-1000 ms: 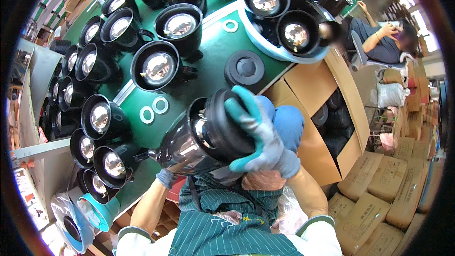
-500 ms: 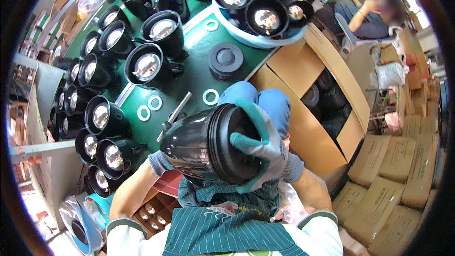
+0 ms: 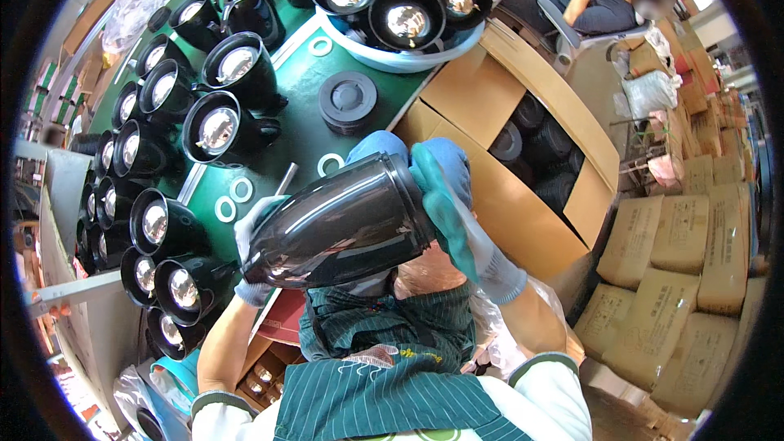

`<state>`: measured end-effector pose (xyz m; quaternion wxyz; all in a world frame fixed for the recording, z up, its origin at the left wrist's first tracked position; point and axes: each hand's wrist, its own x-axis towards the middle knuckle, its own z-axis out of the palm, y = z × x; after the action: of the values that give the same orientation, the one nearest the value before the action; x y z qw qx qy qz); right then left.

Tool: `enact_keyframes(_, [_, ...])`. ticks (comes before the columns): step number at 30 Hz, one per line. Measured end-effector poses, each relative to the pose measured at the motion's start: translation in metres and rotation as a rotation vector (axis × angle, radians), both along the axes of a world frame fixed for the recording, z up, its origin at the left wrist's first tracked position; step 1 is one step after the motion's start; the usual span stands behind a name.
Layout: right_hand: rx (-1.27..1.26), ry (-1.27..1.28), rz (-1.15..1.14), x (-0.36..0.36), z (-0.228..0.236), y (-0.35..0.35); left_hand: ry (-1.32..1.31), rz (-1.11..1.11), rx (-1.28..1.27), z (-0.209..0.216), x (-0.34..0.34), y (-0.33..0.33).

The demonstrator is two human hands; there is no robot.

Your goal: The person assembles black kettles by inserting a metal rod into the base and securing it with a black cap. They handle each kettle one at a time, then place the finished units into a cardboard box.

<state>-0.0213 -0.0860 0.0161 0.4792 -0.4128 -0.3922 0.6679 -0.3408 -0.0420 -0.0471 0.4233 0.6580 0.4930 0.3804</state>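
A glossy black vacuum jug [image 3: 335, 224] lies sideways across my lap, its threaded base end facing right. My left hand [image 3: 251, 247], in a grey-and-green glove, is wrapped round its narrower left end. Against the base end presses my gloved right hand [image 3: 457, 224], fingers together and partly hidden behind the jug. Beyond it on the green table are a stack of black ribbed discs [image 3: 348, 102] and several white rings [image 3: 239, 189]. A thin metal rod [image 3: 287, 179] shows just past the jug's left end.
Rows of black jugs with shiny silver liners [image 3: 218, 131] stand at left. A blue basin [image 3: 392, 57] holds more of them. At right an open carton [image 3: 490, 171] contains black discs, with stacked cartons [image 3: 661, 302] farther right. Another person [image 3: 596, 0] sits at far right.
The jug has swung so its side faces up and its base points right. My right hand has shifted from spread across the base to flat against it. My left hand has come into sight.
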Motion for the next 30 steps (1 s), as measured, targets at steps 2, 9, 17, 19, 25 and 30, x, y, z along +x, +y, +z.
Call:
enact_keyframes(2, [0.138,-0.03,0.014,-0.005,-0.004,0.008,0.194,0.058,0.214,0.012,0.003,-0.001])
enact_keyframes(9, [0.608,-0.63,-0.145,-0.024,0.017,0.003,-0.176,0.079,-0.078,-0.046,-0.002,-0.004])
enact_keyframes(17, [0.961,-0.738,0.038,-0.033,0.062,-0.009,0.316,-0.239,0.589,0.045,0.009,0.017])
enact_keyframes(19, [1.107,-0.764,0.174,-0.043,0.081,-0.01,0.355,-0.282,0.692,0.056,0.008,0.006])
enact_keyframes(25, [0.757,-0.529,-0.01,-0.012,0.048,0.016,-0.42,-0.099,-0.363,-0.017,0.021,-0.011])
enact_keyframes(30, [0.328,-0.356,-0.101,-0.006,-0.02,0.031,0.426,-0.361,1.031,0.082,0.019,0.035])
